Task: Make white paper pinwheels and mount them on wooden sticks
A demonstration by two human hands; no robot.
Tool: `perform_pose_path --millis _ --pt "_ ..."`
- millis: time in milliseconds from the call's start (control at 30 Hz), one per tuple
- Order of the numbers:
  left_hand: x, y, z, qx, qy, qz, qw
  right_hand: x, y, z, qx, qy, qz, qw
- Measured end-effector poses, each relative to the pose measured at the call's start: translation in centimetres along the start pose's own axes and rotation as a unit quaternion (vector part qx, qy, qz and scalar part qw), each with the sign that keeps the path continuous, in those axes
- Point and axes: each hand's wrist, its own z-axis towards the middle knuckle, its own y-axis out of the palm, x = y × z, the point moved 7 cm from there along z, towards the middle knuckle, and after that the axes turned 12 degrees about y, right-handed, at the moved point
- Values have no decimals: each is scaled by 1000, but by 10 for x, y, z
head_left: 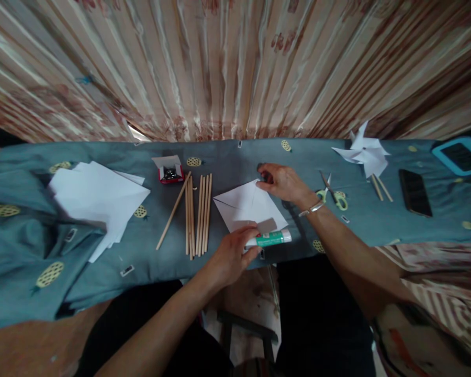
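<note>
Head view: white paper square (245, 201) sits flat on the patterned cloth (227, 162), in front of the person, 1 corner pointing away, fold or cut lines visible on it. Glue stick (272, 239), white with green label, lies across the paper's near edge, pinched between thumb and fingers of the left hand (234, 255). Right hand (280, 181) is at the paper's far corner, fingers curled, thumb and index close together; can't tell if they grip anything, dark spot at the fingertips is too blurred.

Just left of the paper: row of wooden sticks (203, 214), 1 slanted. Open red box (171, 175) beyond them, small dark contents. Farther left, stack of white sheets (102, 193).

Right side: scissors (329, 192) beside the right wrist, then white pinwheel (364, 152), 2 sticks below it, black phone (415, 192), blue-framed tablet (461, 155). Curtain (227, 68) behind.
</note>
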Motion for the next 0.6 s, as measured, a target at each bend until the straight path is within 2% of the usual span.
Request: perform_pose_path --millis 100,200,300,367,400,467,533,600 --pt "-1 0 0 3 -3 -20 1000 0 -1 10 11 10 -1 1000" --pt "-3 -2 -1 35 -9 -52 998 8 -2 13 25 43 44 998" --pt "-10 -6 -2 85 -52 -103 990 22 -6 0 44 90 182 978" --pt "-15 -10 -3 125 -87 -144 978 29 -8 -19 37 127 316 939" --pt "-17 -13 -3 145 -98 -162 971 27 -8 -31 14 133 372 919" --pt "-17 -19 -2 177 -102 -183 962 11 -3 -55 -72 121 444 885" --pt "-16 -23 0 187 -97 -188 959 -11 2 -77 -160 106 488 851" --pt "-14 -26 2 185 -94 -183 961 -28 7 -92 -204 109 519 823"
